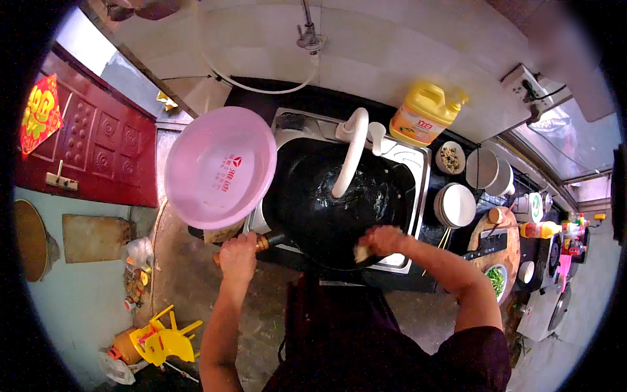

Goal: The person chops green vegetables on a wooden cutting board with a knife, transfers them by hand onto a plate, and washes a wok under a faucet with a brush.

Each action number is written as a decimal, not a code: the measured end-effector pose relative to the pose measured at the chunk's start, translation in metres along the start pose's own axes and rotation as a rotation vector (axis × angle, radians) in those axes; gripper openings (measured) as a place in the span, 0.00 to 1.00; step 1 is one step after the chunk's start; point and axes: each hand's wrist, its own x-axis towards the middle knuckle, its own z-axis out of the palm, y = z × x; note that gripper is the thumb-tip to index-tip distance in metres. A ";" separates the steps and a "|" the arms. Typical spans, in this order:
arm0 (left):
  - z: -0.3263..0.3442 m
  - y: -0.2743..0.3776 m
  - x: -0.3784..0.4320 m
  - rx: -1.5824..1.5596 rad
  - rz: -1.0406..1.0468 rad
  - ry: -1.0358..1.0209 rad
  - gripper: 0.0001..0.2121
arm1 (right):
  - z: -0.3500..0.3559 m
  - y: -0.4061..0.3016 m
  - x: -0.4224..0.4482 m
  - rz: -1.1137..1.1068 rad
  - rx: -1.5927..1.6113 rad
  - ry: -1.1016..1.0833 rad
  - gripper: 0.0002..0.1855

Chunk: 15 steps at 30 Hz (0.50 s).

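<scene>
A large black wok (pixel 313 215) lies over the stainless steel sink (pixel 422 196), its wooden handle (pixel 264 242) towards the lower left. Wrapped around that handle is my left hand (pixel 238 255). My right hand (pixel 387 240) is inside the wok near its front right rim, gripping a pale scrubber (pixel 362 253) against the black surface. Most of the scrubber is hidden by the fingers, so its exact kind is unclear. The white faucet spout (pixel 353 154) arches over the wok, and wet highlights show on the metal beneath it.
A pink plastic basin (pixel 220 166) stands left of the sink. Behind the sink is a yellow detergent jug (pixel 426 115). To the right are stacked bowls (pixel 455 205), chopsticks (pixel 445 239), and a round wooden cutting board (pixel 504 252) bearing a cleaver (pixel 492 242) and chopped greens (pixel 495 279).
</scene>
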 end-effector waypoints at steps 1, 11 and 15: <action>0.002 0.000 -0.001 0.010 -0.003 -0.014 0.04 | -0.003 0.014 0.004 0.128 -0.046 -0.016 0.19; 0.000 0.003 -0.003 0.037 -0.025 -0.013 0.05 | -0.034 0.062 0.146 0.659 0.246 0.909 0.22; -0.003 0.007 0.002 0.029 0.006 -0.001 0.07 | -0.028 0.039 0.224 0.329 0.363 1.218 0.26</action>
